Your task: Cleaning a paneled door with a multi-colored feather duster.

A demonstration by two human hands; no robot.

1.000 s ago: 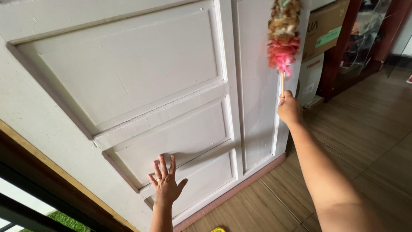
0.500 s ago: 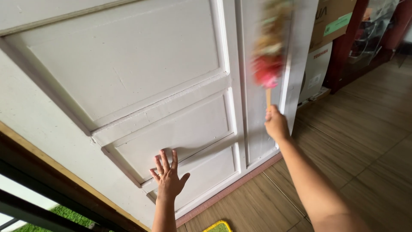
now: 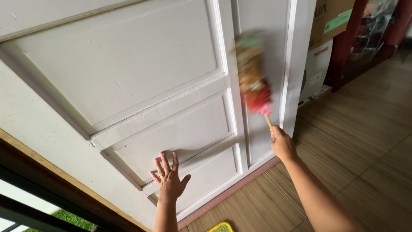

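Both of my hands are up against the white panelled door (image 3: pixel 128 64). My left hand (image 3: pixel 169 182) lies flat with the fingers spread wide, pressed on the lower panel near the bottom edge of the door, holding nothing. My right hand (image 3: pixel 282 144) is closed around the thin wooden stick of a feather duster (image 3: pixel 253 77), gripping it at the low end, just beside the door's right edge. The duster's head points up from my fist and is blurred; its pink and brown feathers lie over the narrow upright panel on the right side of the door. Beyond the door's right edge stand a cardboard box (image 3: pixel 332 19) and a white box (image 3: pixel 315 68) under it, on the wooden floor (image 3: pixel 365 141). A yellow-edged mat (image 3: pixel 221 227) peeks in at the bottom, near the door's foot.
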